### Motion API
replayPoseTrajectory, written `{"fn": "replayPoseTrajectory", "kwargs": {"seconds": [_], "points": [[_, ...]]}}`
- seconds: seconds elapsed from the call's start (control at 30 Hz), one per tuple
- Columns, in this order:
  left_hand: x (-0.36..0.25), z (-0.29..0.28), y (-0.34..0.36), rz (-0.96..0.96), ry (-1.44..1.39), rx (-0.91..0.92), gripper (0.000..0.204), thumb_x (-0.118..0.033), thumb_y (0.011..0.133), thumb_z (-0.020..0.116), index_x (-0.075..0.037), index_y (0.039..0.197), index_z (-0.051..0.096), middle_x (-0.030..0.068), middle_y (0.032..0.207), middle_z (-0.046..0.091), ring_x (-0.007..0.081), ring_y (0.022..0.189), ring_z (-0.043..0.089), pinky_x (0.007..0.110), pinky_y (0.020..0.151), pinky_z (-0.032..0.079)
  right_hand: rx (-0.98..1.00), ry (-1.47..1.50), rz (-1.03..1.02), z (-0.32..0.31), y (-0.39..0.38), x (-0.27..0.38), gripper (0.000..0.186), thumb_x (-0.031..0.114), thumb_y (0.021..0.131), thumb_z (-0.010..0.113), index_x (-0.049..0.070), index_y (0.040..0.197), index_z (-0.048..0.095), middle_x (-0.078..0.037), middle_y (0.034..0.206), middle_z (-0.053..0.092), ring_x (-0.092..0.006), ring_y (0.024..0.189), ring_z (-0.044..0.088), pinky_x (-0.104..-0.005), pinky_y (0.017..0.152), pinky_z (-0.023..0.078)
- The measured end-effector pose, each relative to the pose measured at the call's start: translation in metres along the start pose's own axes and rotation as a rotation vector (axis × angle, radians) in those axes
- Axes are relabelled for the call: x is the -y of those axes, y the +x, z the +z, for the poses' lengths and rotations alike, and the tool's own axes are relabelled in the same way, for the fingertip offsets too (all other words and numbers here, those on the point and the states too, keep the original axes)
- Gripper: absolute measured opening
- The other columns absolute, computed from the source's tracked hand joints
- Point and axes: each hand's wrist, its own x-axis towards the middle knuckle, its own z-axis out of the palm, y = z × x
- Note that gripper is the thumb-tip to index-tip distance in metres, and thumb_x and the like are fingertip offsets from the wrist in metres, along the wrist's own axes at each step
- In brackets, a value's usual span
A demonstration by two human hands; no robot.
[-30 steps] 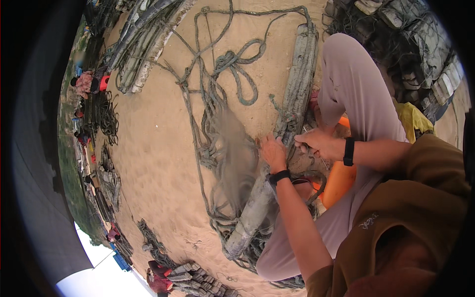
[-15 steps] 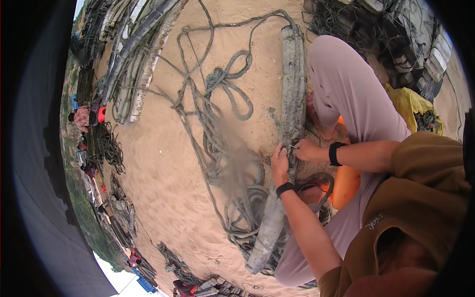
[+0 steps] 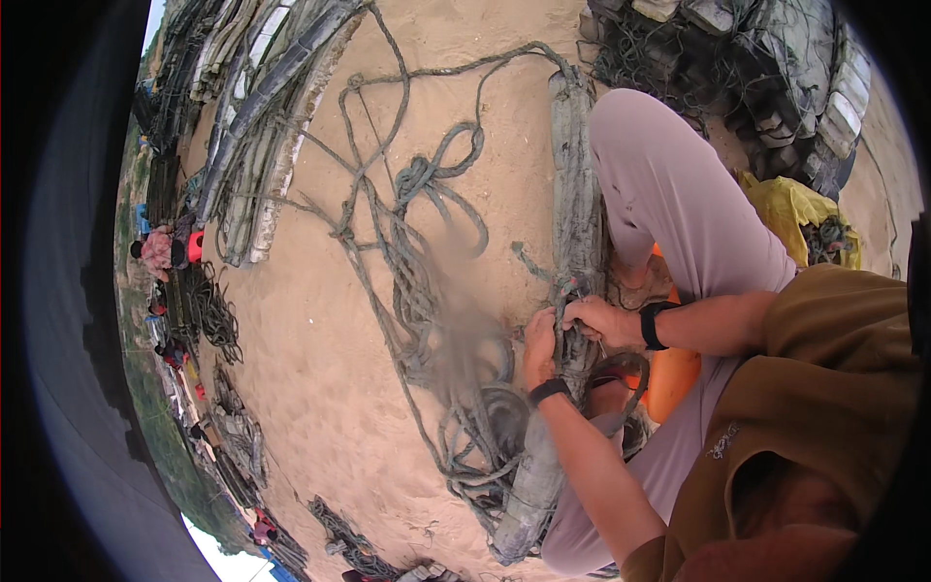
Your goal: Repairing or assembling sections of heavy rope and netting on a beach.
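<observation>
1. Running beneath both hands, the rope-bound grey pole [image 3: 574, 175] lies left of the bent legs [image 3: 679, 194].
2. Left hand [image 3: 539, 349] touches its left side, right hand [image 3: 606, 323] its right; neither is clearly nearer. Fingers curl; I cannot tell what they grip.
3. Its long axis points up the view, the lower end veering slightly left.

Mottled grey bundle [image 3: 574, 194], grey-green rope [image 3: 417, 176]; yellow sack [image 3: 787, 210], brown shirt [image 3: 834, 335]

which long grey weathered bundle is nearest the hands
The long grey weathered bundle beside the raised mauve-trousered knee: bare left hand and bare right hand are at it. The other long grey stack lies apart, upper left.
</observation>
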Motion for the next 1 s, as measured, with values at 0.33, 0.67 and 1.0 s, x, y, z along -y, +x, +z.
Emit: {"fn": "replayPoseTrajectory", "kwargs": {"seconds": [0.33, 0.67, 1.0], "points": [[-0.037, -0.031, -0.03, -0.215, -0.135, 0.344, 0.044, -0.036, 0.097, 0.049, -0.001, 0.122, 0.056, 0.0196, 0.121, 0.057, 0.0341, 0.107, 0.055, 0.044, 0.088, 0.044, -0.208, -0.799, -0.29, 0.155, 0.031, -0.049, 0.014, 0.02, 0.078, 0.064, 0.01, 0.07, 0.06, -0.002, 0.057, 0.048, -0.0139, 0.058, 0.043, -0.0315, 0.051, 0.031], [-0.05, -0.053, -0.057, -0.076, 0.377, -0.045, 0.035, -0.027, 0.092, 0.058, -0.009, 0.121, 0.06, 0.0205, 0.116, 0.062, 0.0243, 0.109, 0.057, 0.042, 0.089, 0.046, -0.488, -1.822, -0.784, 0.103, 0.071, -0.091, 0.014, 0.021, 0.084, 0.068, 0.011, 0.074, 0.068, -0.007, 0.061, 0.058, -0.0212, 0.076, 0.058, -0.0359, 0.063, 0.045], [-0.057, -0.093, -0.094, 0.221, -0.799, -0.604, 0.042, -0.011, 0.091, 0.056, -0.003, 0.132, 0.047, 0.0216, 0.119, 0.06, 0.0219, 0.082, 0.059, 0.037, 0.081, 0.047, 0.083, -0.746, -0.518, 0.04, 0.014, -0.018, 0.042, 0.044, 0.093, 0.057, 0.006, 0.081, 0.068, -0.003, 0.062, 0.059, -0.0119, 0.051, 0.042, -0.0285, 0.047, 0.034]]}}
